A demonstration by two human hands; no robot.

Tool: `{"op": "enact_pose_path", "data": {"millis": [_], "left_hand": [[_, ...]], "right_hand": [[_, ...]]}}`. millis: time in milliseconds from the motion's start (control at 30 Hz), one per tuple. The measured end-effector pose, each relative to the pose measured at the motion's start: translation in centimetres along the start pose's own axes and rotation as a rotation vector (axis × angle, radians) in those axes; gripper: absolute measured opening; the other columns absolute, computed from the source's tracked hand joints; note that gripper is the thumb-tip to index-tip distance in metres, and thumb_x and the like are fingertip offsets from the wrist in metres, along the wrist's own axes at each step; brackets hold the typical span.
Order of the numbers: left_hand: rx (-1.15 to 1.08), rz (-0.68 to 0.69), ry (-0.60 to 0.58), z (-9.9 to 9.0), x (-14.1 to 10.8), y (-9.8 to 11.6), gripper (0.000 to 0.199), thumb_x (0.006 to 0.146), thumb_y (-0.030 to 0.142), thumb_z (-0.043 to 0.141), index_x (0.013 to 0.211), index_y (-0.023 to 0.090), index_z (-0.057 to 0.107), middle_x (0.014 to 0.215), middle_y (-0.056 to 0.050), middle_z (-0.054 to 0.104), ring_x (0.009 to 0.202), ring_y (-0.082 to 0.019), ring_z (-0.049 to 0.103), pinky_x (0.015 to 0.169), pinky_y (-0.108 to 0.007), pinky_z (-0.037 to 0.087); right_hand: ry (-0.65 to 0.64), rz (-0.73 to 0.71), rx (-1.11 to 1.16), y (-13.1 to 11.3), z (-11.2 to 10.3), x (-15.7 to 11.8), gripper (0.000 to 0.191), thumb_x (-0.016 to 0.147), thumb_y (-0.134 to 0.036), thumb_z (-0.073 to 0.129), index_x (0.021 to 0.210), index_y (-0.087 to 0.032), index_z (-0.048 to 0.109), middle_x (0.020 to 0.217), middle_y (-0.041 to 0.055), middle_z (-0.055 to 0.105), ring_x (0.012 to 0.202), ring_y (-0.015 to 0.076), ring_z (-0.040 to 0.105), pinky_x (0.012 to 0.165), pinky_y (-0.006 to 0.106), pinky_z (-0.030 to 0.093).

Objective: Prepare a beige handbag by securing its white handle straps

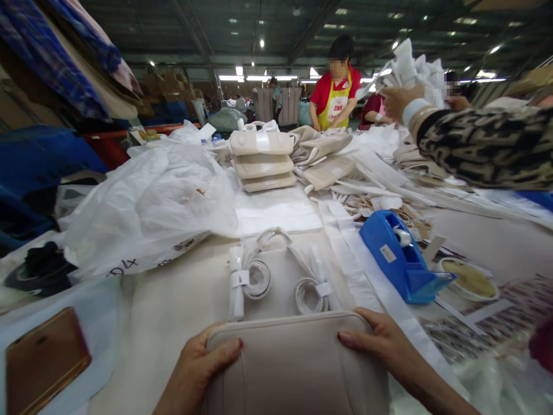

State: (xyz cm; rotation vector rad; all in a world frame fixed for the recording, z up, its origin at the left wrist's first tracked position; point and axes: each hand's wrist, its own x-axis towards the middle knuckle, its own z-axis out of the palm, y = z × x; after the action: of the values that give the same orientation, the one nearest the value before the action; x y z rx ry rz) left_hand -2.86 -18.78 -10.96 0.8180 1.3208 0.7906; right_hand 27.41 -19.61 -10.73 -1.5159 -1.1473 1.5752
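Both my hands grip a beige handbag [294, 363] close to me at the bottom of the head view. My left hand [203, 357] holds its left upper corner, thumb on the near face. At the opposite corner my right hand [375, 337] does the same, its fingers behind the bag. Just beyond the bag's upper edge lie two coiled straps, a left coil [258, 280] and a right coil [307, 295], each with a white wrap. A looped handle [274, 235] shows behind them. The bag's lower part runs out of view.
A blue tape dispenser [389, 248] and a round tub [469, 279] stand right. Stacked beige bags [262, 161] sit ahead, beside a big plastic sack [142, 202]. A phone [45, 363] lies left. Another person's arm [484, 141] reaches in holding white pieces; a co-worker [334, 98] stands across.
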Motion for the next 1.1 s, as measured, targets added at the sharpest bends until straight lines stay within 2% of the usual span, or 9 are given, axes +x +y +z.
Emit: {"op": "enact_pose_path", "data": {"millis": [200, 333, 433, 533, 600, 700, 867, 1000, 1100], "left_hand": [[-0.03, -0.046, 0.011, 0.3, 1.4, -0.4, 0.055, 0.058, 0.047, 0.076, 0.101, 0.015, 0.067, 0.076, -0.004, 0.071, 0.071, -0.025, 0.066, 0.064, -0.031, 0.051], [-0.022, -0.027, 0.022, 0.1, 1.3, -0.6, 0.053, 0.057, 0.047, 0.077, 0.098, 0.015, 0.067, 0.077, -0.004, 0.072, 0.071, -0.025, 0.066, 0.064, -0.031, 0.051], [-0.02, -0.011, 0.027, 0.1, 1.2, -0.6, 0.052, 0.058, 0.048, 0.076, 0.097, 0.015, 0.067, 0.078, -0.004, 0.072, 0.07, -0.025, 0.065, 0.063, -0.03, 0.05], [-0.03, -0.011, 0.044, 0.3, 1.3, -0.7, 0.052, 0.056, 0.048, 0.076, 0.095, 0.014, 0.067, 0.077, -0.004, 0.072, 0.069, -0.024, 0.065, 0.062, -0.029, 0.049], [-0.038, -0.015, 0.053, 0.4, 1.2, -0.8, 0.051, 0.055, 0.047, 0.077, 0.093, 0.014, 0.067, 0.075, -0.004, 0.071, 0.069, -0.023, 0.065, 0.062, -0.029, 0.049], [-0.017, -0.015, 0.074, 0.5, 1.3, -0.9, 0.05, 0.055, 0.047, 0.076, 0.092, 0.015, 0.067, 0.075, -0.003, 0.071, 0.069, -0.024, 0.065, 0.062, -0.029, 0.049], [0.055, 0.017, 0.135, 0.7, 1.5, -0.9, 0.049, 0.054, 0.049, 0.074, 0.088, 0.015, 0.066, 0.075, -0.004, 0.072, 0.069, -0.023, 0.064, 0.061, -0.028, 0.049], [0.064, 0.057, 0.162, 0.9, 1.4, -1.0, 0.045, 0.053, 0.049, 0.074, 0.081, 0.015, 0.065, 0.068, -0.001, 0.069, 0.065, -0.021, 0.062, 0.057, -0.025, 0.047], [0.035, 0.082, 0.168, 1.0, 1.4, -1.3, 0.043, 0.053, 0.048, 0.075, 0.079, 0.016, 0.065, 0.065, 0.0, 0.068, 0.063, -0.019, 0.061, 0.056, -0.024, 0.046]], "right_hand": [[-0.103, 0.109, -0.294, -1.9, -1.2, 2.0, 0.05, 0.052, -0.056, 0.073, 0.077, -0.013, 0.064, 0.073, 0.0031, 0.063, 0.072, 0.0201, 0.056, 0.059, 0.025, 0.037], [-0.068, 0.11, -0.473, -3.8, -0.9, 3.7, 0.058, 0.068, -0.07, 0.055, 0.078, -0.013, 0.062, 0.077, 0.0039, 0.06, 0.073, 0.0179, 0.052, 0.058, 0.025, 0.032], [-0.046, 0.086, -0.571, -4.7, 0.3, 5.0, 0.049, 0.07, -0.062, 0.06, 0.073, -0.013, 0.062, 0.073, 0.0043, 0.061, 0.069, 0.0181, 0.053, 0.056, 0.026, 0.031], [0.084, 0.044, -0.471, -4.6, 1.1, 6.0, 0.031, 0.067, -0.044, 0.066, 0.062, -0.014, 0.059, 0.061, 0.0025, 0.058, 0.062, 0.0165, 0.051, 0.052, 0.025, 0.031], [0.159, 0.048, -0.334, -4.2, 1.3, 6.4, 0.032, 0.073, -0.047, 0.056, 0.068, -0.015, 0.057, 0.062, 0.003, 0.059, 0.059, 0.016, 0.052, 0.052, 0.025, 0.035], [0.102, 0.052, -0.204, -3.6, 1.0, 6.7, 0.043, 0.077, -0.056, 0.045, 0.081, -0.015, 0.056, 0.07, 0.0049, 0.064, 0.06, 0.0164, 0.057, 0.055, 0.027, 0.043], [0.14, -0.072, -0.295, -3.2, 0.3, 5.3, 0.051, 0.068, -0.064, 0.056, 0.078, -0.014, 0.06, 0.073, 0.0065, 0.065, 0.075, 0.0233, 0.061, 0.064, 0.031, 0.046], [-0.012, -0.12, -0.164, -2.8, -0.3, 3.1, 0.066, 0.063, -0.054, 0.068, 0.114, -0.014, 0.056, 0.101, 0.0101, 0.068, 0.098, 0.0279, 0.061, 0.083, 0.037, 0.047], [-0.045, -0.11, -0.169, -2.4, -0.3, 2.6, 0.069, 0.056, -0.045, 0.074, 0.116, -0.016, 0.056, 0.107, 0.0096, 0.067, 0.102, 0.0297, 0.06, 0.087, 0.038, 0.046]]}}
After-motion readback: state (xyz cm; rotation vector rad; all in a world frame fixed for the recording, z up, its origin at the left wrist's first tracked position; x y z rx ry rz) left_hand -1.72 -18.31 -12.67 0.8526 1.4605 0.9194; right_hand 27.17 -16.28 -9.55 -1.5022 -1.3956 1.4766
